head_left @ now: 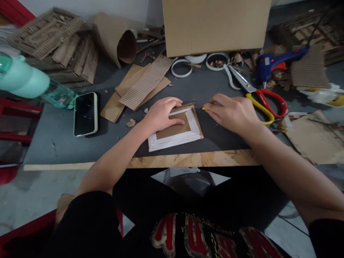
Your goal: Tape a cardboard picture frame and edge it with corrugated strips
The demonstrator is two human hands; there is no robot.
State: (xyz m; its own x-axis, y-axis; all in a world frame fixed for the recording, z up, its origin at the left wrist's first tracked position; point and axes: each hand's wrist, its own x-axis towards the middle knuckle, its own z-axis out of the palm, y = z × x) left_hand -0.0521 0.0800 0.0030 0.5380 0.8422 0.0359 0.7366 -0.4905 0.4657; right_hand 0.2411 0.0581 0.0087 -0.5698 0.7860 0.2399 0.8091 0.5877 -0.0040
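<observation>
A small rectangular cardboard frame (173,138), with white strips around a brown middle, lies near the table's front edge. My left hand (162,116) holds it down, thumb across the brown panel and fingers at the far edge. A thin corrugated strip (186,106) runs along that far edge, partly under my fingers. Just right of the frame, my right hand (231,111) is closed in a pinch on a small yellow object (205,108). Only its tip shows, and its kind is hidden by my fingers.
Scissors (258,96) and a blue glue gun (268,66) lie to the right. White tape rolls (182,68) sit behind the frame, by a cardboard box (216,27). At left are corrugated pieces (147,82), a phone (86,114) and a bottle (32,80).
</observation>
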